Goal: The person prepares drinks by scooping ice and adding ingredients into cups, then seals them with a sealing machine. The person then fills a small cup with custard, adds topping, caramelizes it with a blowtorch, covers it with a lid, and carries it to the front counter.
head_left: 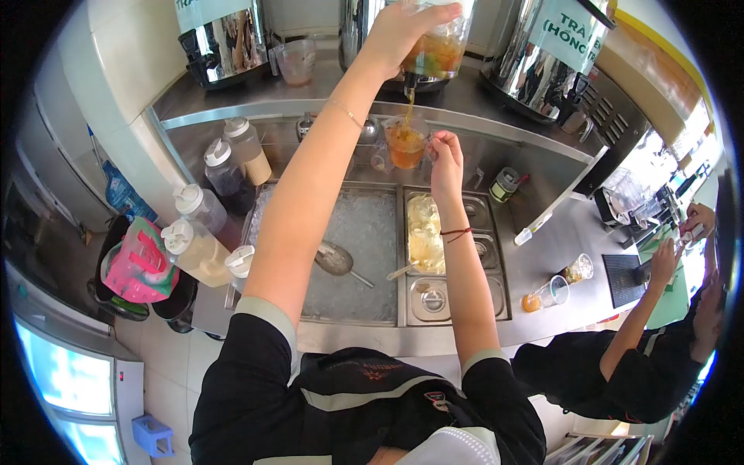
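Observation:
My left hand point(409, 32) is raised at the top of the view, its fingers closed round a clear plastic cup point(440, 48) with ice and amber drink inside. Just below, a black tap point(412, 82) lets a thin amber stream run down. The stream falls into a clear measuring cup point(406, 144), partly filled with amber liquid. My right hand point(445, 159) grips this cup at its handle side. Behind my left hand stands a steel drink dispenser point(354, 35), mostly hidden.
Below my arms lies an ice bin point(353, 225) with a metal scoop point(335, 258). Beside it is a pan of pale cream-coloured food point(425, 229). Squeeze bottles point(203, 248) line the left. Two plastic cups point(577, 269) lie at right, near a co-worker point(620, 364).

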